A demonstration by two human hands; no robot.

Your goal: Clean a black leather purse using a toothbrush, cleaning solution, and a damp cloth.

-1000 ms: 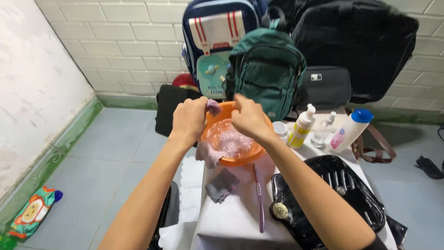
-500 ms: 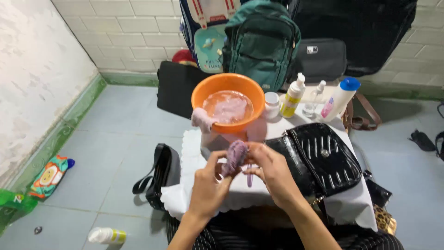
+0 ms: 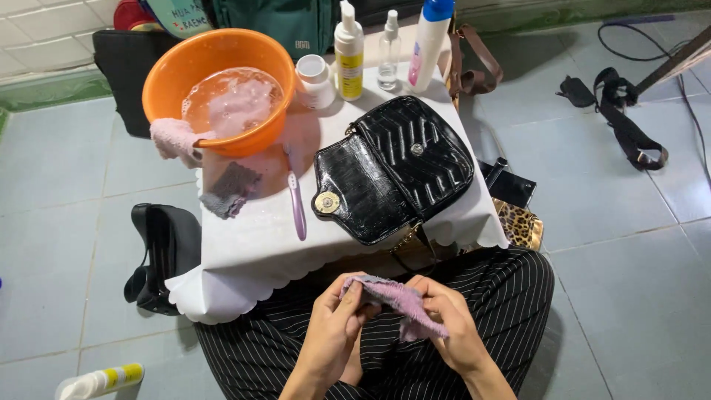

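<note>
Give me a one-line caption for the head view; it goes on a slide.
Both hands, left hand and right hand, hold a small damp purple cloth over the lap, before a quilted black leather handbag.

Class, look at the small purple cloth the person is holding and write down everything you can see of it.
The purple cloth is a small, soft-looking rag, pale mauve and crumpled. It is held over the lap above striped trousers, clear of the table. The left hand pinches its near end, the right hand grips the other, and a loose corner hangs down between them. Whether it is wet cannot be told.
</note>
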